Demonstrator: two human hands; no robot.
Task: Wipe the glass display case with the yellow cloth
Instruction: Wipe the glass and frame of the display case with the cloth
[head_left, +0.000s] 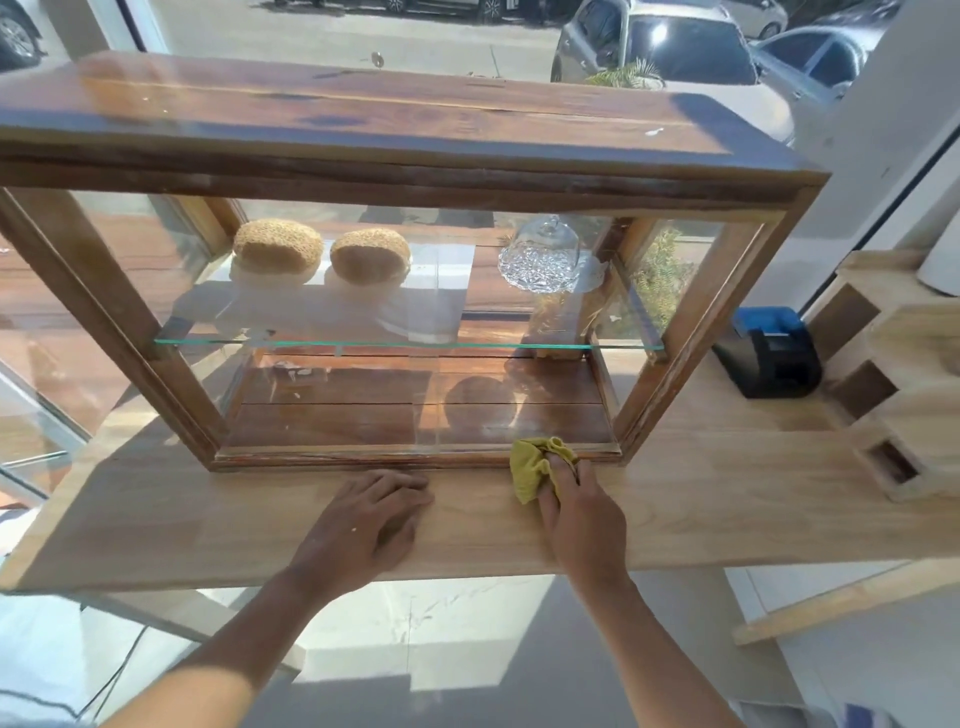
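Partly, the right hand (581, 512) covers the bunched yellow cloth (535, 465).

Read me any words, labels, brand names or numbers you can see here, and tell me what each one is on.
None can be read.
Display case: no label visible.
Yellow cloth in the right hand: plain.
Blue and black device on the counter: no readable marking.
Parked cars outside: too blurred.

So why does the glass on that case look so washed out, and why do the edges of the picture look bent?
Head view: strong sunlight from the window behind hits the glass case, so the panes show pale glare and reflections; the wide lens bows the wooden counter and case frame near the edges. The right hand with the yellow cloth is sharp; the left hand lies flat.
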